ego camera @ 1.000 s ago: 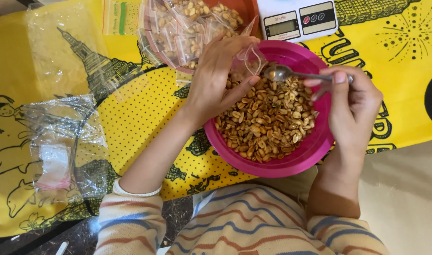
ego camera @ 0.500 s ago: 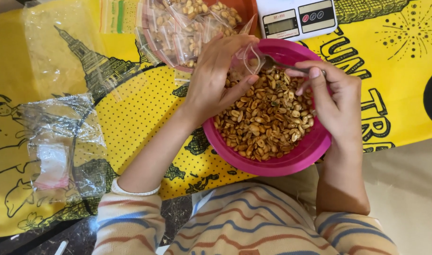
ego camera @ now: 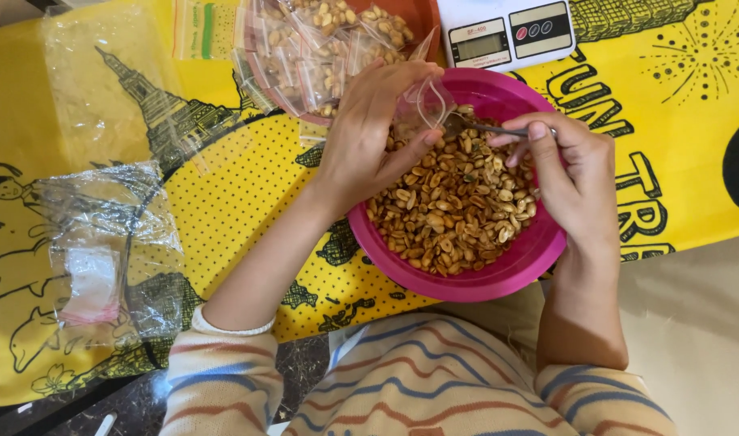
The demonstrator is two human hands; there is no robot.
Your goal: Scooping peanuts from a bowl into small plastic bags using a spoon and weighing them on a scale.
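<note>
Small bag (ego camera: 424,103) between both hands

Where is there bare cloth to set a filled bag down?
Free: the yellow cloth between the crumpled plastic wrap and the pink bowl, and right of the bowl, below the scale. Crowded: top centre, where the tray of filled bags meets both hands.
</note>
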